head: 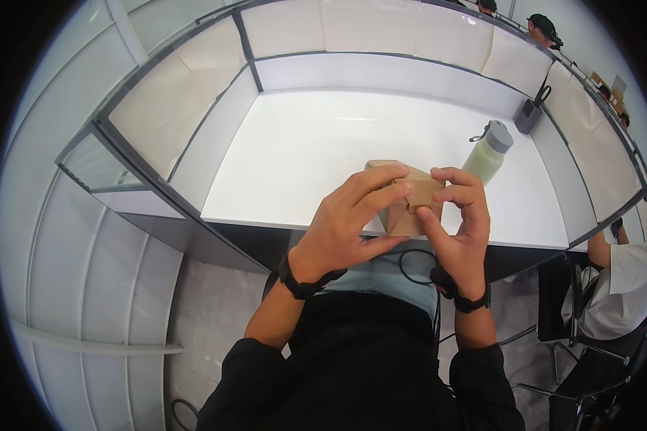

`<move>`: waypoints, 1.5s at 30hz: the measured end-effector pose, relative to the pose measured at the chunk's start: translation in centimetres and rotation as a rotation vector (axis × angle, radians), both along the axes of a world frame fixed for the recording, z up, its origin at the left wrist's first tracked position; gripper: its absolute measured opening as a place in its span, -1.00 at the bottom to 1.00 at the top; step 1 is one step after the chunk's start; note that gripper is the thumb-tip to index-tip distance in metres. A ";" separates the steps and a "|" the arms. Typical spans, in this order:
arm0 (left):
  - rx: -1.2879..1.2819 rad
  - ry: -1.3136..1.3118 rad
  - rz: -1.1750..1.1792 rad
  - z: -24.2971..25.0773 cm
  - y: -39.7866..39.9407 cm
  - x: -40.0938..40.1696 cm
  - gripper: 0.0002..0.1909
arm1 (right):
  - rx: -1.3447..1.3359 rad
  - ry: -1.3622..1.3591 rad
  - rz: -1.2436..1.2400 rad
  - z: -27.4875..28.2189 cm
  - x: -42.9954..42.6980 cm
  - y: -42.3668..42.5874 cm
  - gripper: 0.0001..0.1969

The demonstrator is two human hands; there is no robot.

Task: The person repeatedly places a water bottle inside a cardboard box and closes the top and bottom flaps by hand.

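Between my two hands is a small brown cardboard box [404, 223], raised at the front edge of the white desk [312, 145]. My left hand [350, 218] grips it from the left, two fingers over the top and the thumb under the near lower edge. From the right, my right hand [461, 226] holds the box with its fingertips at the far right edge and its thumb against the face towards me. A folded flap with a small torn or lifted edge shows near that thumb. The side under my left hand is partly hidden.
A pale green bottle [485, 156] with a grey lid stands just beyond my right hand. In the back right corner is a dark grey holder [528, 116]. Partition panels [377, 27] enclose the desk. A seated person [620, 291] is at the right.
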State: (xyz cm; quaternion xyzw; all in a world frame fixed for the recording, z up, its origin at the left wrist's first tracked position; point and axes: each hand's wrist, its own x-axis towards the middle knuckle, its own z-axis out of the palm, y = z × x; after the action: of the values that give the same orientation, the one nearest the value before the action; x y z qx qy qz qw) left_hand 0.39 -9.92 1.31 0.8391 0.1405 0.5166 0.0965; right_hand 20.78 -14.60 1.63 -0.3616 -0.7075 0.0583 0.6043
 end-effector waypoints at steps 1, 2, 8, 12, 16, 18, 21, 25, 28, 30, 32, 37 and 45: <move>-0.002 0.000 0.001 -0.1 0.0 0.1 -0.22 | -0.002 0.000 0.001 0.1 0.0 0.0 -0.70; 0.008 -0.016 0.002 -0.1 0.1 0.3 -0.23 | 0.009 -0.018 -0.019 0.2 0.0 -0.1 -0.69; 0.034 -0.028 0.017 -0.5 0.0 0.6 -0.28 | -0.024 0.029 -0.048 -0.3 -0.6 -0.1 -0.67; 0.052 -0.023 0.020 -0.7 0.0 0.6 -0.28 | -0.078 0.102 -0.037 -0.5 -0.9 -0.2 -0.64; 0.078 -0.030 0.026 -0.8 0.1 0.9 -0.27 | -0.057 0.074 -0.079 -0.4 -1.1 -0.1 -0.63; 0.082 0.014 0.023 -1.0 0.3 0.7 -0.25 | -0.082 0.063 -0.097 -0.4 -1.0 -0.2 -0.62; 0.114 0.037 0.035 -0.9 0.3 0.8 -0.22 | -0.040 0.027 -0.108 -0.7 -0.9 0.1 -0.60; 0.080 0.017 0.029 -0.7 0.3 0.4 -0.18 | -0.070 0.016 -0.068 0.0 -0.8 -0.2 -0.59; 0.017 0.041 0.054 -0.5 0.1 0.1 -0.11 | -0.152 0.056 0.010 0.3 -0.6 -0.3 -0.63; -0.015 0.046 0.068 -0.1 -0.1 0.2 -0.15 | -0.188 0.099 0.049 0.3 -0.2 -0.1 -0.68; -0.038 0.057 0.049 -0.2 -0.1 0.2 -0.15 | -0.185 0.101 0.036 -0.1 0.0 0.2 -0.70; -0.049 0.079 0.036 -0.6 0.0 0.1 -0.15 | -0.160 0.096 0.005 -0.6 -0.2 0.5 -0.71; -0.080 0.085 0.071 -0.3 0.0 -0.2 -0.07 | -0.127 -0.030 0.072 0.2 0.5 0.1 -0.57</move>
State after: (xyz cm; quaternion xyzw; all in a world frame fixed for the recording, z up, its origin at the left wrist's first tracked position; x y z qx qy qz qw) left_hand 0.19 -9.93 1.02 0.8502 0.1947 0.4777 0.1055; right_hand 21.27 -14.47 1.79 -0.3743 -0.7240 0.1194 0.5671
